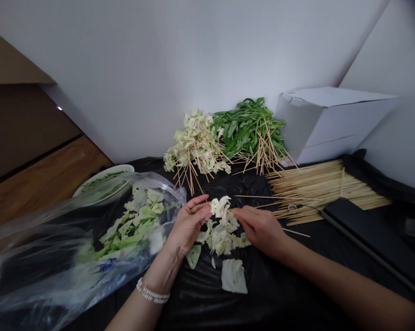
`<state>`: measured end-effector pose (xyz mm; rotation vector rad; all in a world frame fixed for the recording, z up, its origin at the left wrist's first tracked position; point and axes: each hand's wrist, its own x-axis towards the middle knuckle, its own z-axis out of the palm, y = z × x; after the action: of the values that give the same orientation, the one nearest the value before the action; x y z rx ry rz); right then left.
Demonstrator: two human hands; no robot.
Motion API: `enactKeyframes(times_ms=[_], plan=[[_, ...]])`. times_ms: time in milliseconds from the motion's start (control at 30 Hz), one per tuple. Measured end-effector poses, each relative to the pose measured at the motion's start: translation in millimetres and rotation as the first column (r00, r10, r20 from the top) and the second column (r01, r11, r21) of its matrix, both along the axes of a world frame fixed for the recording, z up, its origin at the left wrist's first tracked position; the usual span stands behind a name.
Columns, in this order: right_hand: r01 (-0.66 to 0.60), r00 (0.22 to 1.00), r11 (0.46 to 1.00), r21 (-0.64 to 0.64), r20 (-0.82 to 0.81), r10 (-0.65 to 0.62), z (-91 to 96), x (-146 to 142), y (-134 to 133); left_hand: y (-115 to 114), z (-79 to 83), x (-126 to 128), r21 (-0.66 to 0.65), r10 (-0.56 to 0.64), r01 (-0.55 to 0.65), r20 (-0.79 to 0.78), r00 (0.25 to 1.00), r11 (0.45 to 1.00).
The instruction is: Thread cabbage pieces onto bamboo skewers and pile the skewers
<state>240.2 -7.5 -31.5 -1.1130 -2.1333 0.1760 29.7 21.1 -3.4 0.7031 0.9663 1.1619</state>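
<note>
My left hand [190,223] pinches a small stack of pale cabbage pieces [220,207] just above the black table cover. My right hand [259,227] is closed on a thin bamboo skewer [297,232], its tip end at the cabbage stack. Under both hands lies a loose heap of cut cabbage pieces [223,239], with one larger piece [233,276] nearer me. A bead bracelet is on my left wrist.
An open clear plastic bag of cabbage [124,227] lies at left, a white plate [102,179] behind it. Skewered cabbage [195,145] and skewered greens [249,131] are piled by the wall. A bundle of bare skewers [326,188] and a white box [328,119] sit right.
</note>
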Motion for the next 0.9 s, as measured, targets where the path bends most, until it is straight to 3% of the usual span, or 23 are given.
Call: enactKeyframes(times_ms=[267,433,567,633,733,833,900], plan=[[0.054,0.998,0.998,-0.03,0.035,-0.053,0.5,-1.3,1.8,1.6,0.0,-0.4,0.079,0.059,-0.055,-0.047,0.997,0.995],[0.062,0.997,0.997,-0.051,-0.053,-0.064,-0.2,3.3,6.2,4.2,0.6,-4.7,0.133,0.102,-0.089,-0.093,0.99,0.987],[0.081,0.977,0.997,0.01,-0.2,-0.077,3.5,8.0,11.2,4.4,3.7,-9.3,0.188,0.041,0.024,-0.337,0.94,0.982],[0.105,0.967,0.994,0.029,-0.235,-0.095,6.2,9.2,12.6,4.1,8.0,-13.3,0.212,-0.053,0.195,-0.536,0.843,0.958],[0.12,0.964,0.992,0.026,-0.241,-0.11,7.9,9.1,13.1,3.1,15.8,-20.5,0.201,-0.137,0.454,-0.783,0.607,0.868],[0.093,0.968,0.996,0.014,-0.237,-0.087,6.1,7.8,12.5,1.8,21.1,-28.3,0.17,-0.096,0.635,-0.927,0.362,0.754],[0.083,0.97,0.997,0.004,-0.229,-0.08,4.3,7.1,12.1,1.4,22.3,-33.4,0.129,-0.07,0.715,-0.968,0.242,0.687]])
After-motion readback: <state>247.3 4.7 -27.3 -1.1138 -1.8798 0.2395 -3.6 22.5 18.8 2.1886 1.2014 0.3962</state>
